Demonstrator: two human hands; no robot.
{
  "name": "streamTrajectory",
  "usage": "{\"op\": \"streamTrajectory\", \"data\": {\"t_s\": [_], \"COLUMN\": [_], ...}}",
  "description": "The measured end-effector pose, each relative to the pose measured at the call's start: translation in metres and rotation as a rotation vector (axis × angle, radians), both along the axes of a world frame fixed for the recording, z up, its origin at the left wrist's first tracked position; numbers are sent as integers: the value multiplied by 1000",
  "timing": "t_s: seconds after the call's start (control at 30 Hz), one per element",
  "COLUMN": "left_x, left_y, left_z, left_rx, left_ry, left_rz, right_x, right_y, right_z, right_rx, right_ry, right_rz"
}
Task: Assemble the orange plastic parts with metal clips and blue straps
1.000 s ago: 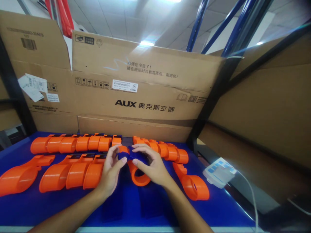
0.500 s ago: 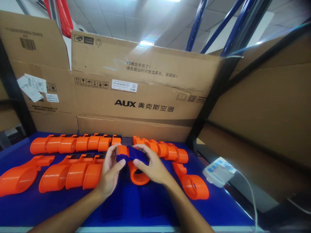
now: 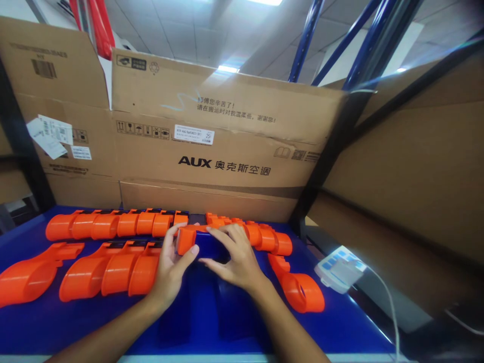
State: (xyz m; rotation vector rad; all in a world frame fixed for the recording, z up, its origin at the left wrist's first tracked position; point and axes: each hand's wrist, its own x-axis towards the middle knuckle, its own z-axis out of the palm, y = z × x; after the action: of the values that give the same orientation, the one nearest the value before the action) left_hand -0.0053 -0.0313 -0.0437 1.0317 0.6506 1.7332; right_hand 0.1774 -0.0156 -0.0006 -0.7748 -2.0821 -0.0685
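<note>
My left hand [image 3: 172,267] is closed around the orange end of a plastic part [image 3: 186,240], thumb on its near face and fingers behind. Alongside that end, a dark blue piece [image 3: 212,246] lies between my hands; its outline blends with the blue table behind. My right hand [image 3: 238,257] curves round the blue piece, fingers along the top and thumb below. A narrow orange strip runs along the top toward my right fingers. How the orange and blue portions join is hidden.
Orange ring-shaped parts with flat tabs stand in a back-left row [image 3: 104,225], a front-left row [image 3: 117,272] and a back-right row [image 3: 266,236]. One lies at right [image 3: 306,290]. A white device [image 3: 340,268] with a cable sits by the right edge; a cardboard wall [image 3: 212,191] stands behind.
The part has been turned in my hands: the orange ring that hung below it no longer shows there. My right fingers and thumb have spread wider around the blue piece.
</note>
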Motion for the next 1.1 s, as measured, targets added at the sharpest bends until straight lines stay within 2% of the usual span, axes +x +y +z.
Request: {"op": "streamTrajectory", "data": {"t_s": [0.13, 0.57, 1.1], "left_x": [-1, -4, -4], "left_y": [2, 7, 8], "left_z": [-2, 0, -1], "left_rx": [-49, -44, -80], "left_ry": [28, 108, 123], "left_rz": [51, 67, 94], "right_x": [1, -1, -4], "right_y": [1, 4, 1], "right_z": [0, -4, 0], "right_rx": [46, 96, 16], "right_ry": [-43, -74, -61], "right_rz": [4, -1, 4]}}
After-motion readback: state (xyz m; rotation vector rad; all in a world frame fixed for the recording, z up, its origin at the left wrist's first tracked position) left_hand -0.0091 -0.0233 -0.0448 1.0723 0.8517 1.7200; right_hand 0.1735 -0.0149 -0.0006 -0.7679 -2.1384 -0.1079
